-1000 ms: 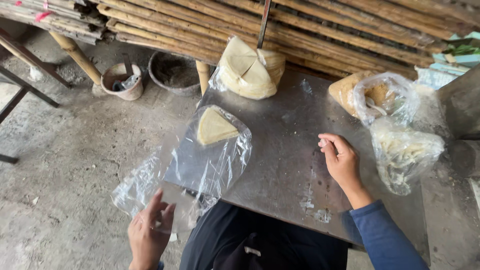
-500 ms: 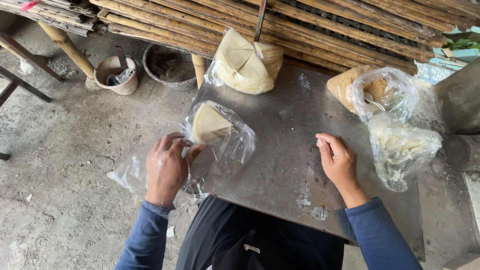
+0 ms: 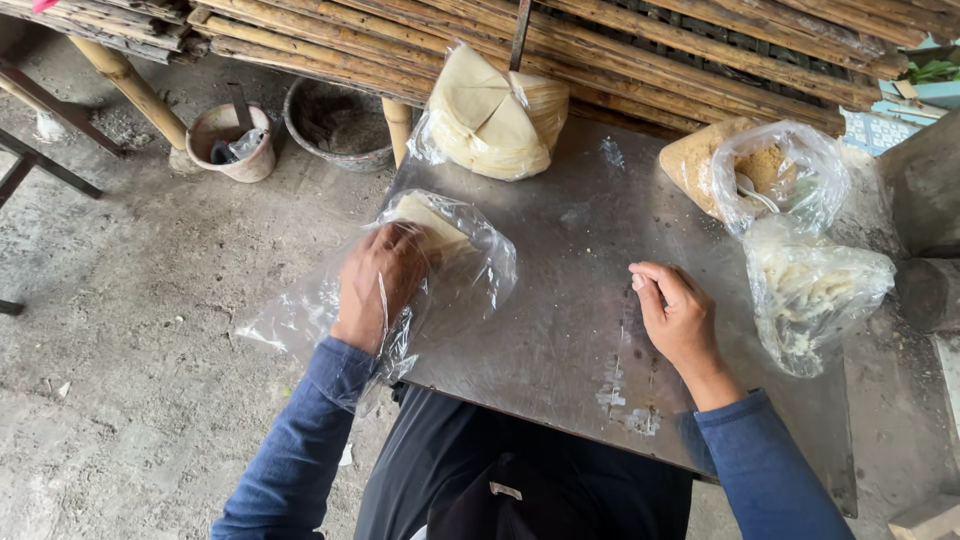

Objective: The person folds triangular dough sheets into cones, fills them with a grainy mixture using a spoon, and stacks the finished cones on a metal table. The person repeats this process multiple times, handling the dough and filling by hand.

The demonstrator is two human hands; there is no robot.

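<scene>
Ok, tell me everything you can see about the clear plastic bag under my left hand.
The clear plastic bag is thin, glossy and crumpled. It lies at the left edge of the grey metal table, its open end hanging off the side. Pale, flat wedge-shaped pieces sit inside. The left hand reaches in through the opening, over those pieces.

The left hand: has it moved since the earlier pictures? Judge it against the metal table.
Yes. The left hand went from below the metal table's near edge up onto the clear bag at its left corner.
</scene>
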